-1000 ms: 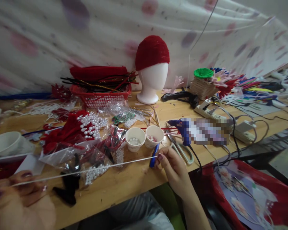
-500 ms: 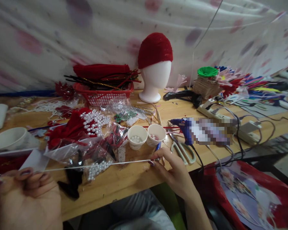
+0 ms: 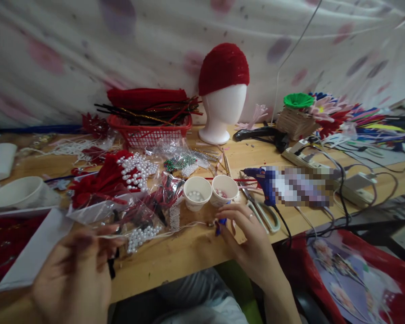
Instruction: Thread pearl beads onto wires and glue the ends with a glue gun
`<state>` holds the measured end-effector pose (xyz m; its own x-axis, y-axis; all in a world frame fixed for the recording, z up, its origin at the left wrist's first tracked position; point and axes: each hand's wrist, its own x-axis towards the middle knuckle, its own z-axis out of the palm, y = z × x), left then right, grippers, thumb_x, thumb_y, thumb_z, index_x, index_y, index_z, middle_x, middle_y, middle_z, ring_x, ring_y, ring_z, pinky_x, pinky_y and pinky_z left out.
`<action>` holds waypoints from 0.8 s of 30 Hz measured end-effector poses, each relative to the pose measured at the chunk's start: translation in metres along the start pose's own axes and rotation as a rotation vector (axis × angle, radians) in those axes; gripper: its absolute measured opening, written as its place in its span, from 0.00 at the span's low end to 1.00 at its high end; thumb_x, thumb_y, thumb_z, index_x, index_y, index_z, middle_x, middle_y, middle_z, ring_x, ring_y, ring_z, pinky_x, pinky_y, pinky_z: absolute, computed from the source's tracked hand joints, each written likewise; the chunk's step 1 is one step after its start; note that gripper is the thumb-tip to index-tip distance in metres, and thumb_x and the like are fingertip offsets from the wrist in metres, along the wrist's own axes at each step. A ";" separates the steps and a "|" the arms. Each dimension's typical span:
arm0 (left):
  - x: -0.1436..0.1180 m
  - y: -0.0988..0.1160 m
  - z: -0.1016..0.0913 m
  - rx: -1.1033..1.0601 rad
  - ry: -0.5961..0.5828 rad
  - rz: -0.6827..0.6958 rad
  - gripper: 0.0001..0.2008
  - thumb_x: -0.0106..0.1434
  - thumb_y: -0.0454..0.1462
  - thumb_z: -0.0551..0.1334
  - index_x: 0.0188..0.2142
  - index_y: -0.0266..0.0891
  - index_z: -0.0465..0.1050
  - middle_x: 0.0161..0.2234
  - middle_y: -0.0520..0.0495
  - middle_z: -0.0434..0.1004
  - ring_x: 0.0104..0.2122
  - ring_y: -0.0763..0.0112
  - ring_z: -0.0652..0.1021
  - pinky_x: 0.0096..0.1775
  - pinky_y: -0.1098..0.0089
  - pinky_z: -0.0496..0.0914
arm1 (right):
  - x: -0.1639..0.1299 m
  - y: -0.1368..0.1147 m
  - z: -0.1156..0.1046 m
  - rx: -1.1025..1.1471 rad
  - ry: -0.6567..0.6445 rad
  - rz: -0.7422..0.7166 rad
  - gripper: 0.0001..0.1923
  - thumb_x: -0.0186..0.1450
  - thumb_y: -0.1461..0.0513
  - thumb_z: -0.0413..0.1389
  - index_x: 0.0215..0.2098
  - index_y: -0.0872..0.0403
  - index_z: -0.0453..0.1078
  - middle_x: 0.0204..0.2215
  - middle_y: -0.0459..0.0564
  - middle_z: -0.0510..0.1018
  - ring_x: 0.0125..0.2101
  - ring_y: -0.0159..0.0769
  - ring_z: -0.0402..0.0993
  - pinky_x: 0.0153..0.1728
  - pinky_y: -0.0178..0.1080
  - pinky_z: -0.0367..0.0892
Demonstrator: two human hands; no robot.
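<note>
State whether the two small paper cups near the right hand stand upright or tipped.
Upright: both paper cups rest on their bases, round mouths facing up, beads visible inside.

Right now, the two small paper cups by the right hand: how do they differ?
The left cup holds white pearl beads; the right cup holds pinkish-red bits. The left cup stands farther from the right hand; the right cup stands just above its fingertips. Both are small, white, upright and open, standing side by side on the wooden table.

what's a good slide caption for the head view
Both hands, left hand and right hand, hold a thin white string over a cluttered wooden craft table.
</note>
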<state>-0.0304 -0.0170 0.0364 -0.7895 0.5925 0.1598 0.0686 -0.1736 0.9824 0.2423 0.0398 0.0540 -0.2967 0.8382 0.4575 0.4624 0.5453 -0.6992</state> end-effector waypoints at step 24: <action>0.090 0.073 -0.030 1.021 -0.221 0.182 0.18 0.71 0.38 0.58 0.57 0.41 0.77 0.53 0.43 0.84 0.50 0.54 0.81 0.53 0.59 0.71 | -0.016 -0.040 0.053 0.910 -0.232 0.510 0.18 0.70 0.44 0.63 0.38 0.48 0.80 0.31 0.51 0.84 0.34 0.40 0.81 0.38 0.38 0.76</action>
<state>-0.1143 0.0001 0.1192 -0.5942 0.7720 0.2256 0.7356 0.4081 0.5407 0.1847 0.0049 0.0456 -0.4403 0.8963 -0.0530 -0.1929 -0.1521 -0.9694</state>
